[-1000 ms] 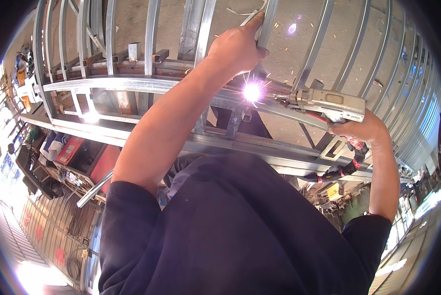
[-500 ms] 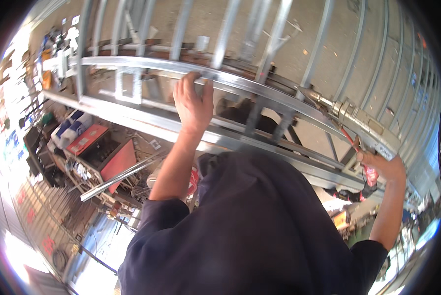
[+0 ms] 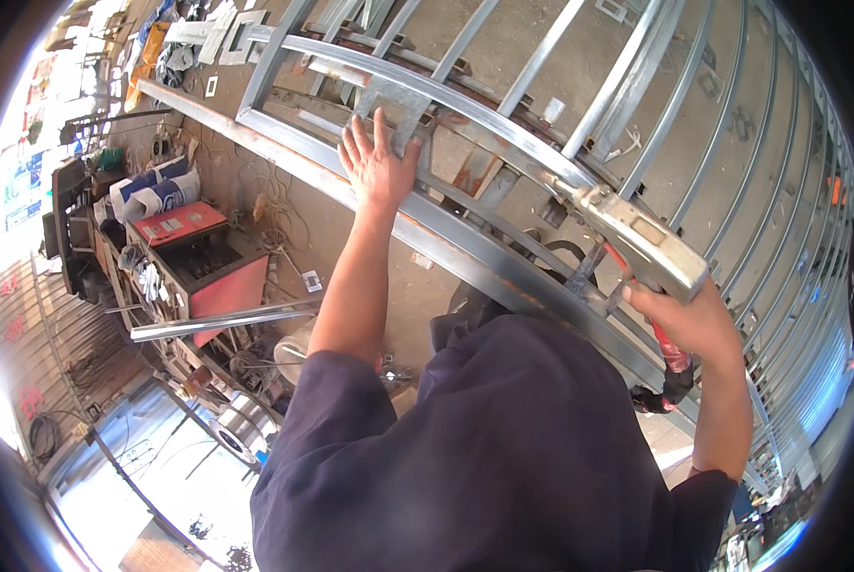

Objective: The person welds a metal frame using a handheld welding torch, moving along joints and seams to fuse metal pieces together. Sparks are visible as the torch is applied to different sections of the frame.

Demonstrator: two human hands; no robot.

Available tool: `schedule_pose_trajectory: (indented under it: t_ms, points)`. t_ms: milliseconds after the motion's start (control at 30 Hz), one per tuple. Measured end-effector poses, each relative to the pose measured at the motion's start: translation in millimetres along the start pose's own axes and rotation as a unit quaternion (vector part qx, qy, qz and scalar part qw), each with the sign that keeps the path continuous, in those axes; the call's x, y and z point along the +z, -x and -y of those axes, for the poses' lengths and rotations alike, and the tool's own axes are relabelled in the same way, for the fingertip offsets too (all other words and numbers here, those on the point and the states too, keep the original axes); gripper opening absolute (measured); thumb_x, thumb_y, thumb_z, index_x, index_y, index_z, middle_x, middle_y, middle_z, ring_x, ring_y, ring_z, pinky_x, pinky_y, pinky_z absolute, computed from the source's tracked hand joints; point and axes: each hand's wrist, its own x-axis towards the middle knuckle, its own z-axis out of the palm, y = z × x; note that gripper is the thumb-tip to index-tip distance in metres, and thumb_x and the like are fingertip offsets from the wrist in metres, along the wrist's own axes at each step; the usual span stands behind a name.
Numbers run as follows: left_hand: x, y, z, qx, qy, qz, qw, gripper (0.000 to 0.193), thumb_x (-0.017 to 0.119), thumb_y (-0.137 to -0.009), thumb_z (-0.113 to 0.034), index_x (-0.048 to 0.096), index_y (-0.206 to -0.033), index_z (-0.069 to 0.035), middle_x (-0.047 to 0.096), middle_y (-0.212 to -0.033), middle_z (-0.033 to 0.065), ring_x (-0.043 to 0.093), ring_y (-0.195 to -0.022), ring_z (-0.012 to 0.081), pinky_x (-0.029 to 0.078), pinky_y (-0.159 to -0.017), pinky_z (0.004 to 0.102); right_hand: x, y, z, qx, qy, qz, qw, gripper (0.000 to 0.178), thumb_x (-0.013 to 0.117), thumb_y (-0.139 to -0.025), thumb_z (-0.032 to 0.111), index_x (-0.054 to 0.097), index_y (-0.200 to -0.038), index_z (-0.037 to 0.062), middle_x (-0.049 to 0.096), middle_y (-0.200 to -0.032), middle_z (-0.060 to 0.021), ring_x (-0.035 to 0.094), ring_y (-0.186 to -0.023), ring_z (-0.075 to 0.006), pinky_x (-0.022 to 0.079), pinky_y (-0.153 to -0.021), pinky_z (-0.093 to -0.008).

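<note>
- In the head view, the left hand (image 3: 383, 173), curled by the curved rail (image 3: 484, 112) half a second ago, now spreads flat on the person's side of it; touching metal, I can't tell.
- The right hand (image 3: 689, 316) still grips the welding gun (image 3: 644, 234), nozzle near that rail.
- The earlier glare beside the rail is gone.
</note>
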Motion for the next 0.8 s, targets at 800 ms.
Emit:
schedule_pose_trajectory:
  t_ms: [800]
  points:
    - [-31.9, -22.9, 6.1, 0.075, -0.053, 0.155, 0.984, 0.069, 0.053, -0.101, -0.06, 0.032, -0.164, -0.041, 0.013, -0.174, 0.0243, 0.011, -0.156, 0.0588, 0.013, -0.121, 0.0752, 188.6, -154.4, 139.6, -0.228, 0.104, -0.138, 0.958, 0.069, 0.069, -0.082, 0.021, 0.054, -0.15, 0.0254, 0.075, -0.103, -0.0208, 0.073, -0.096, -0.0399, 0.057, -0.086, -0.0433]
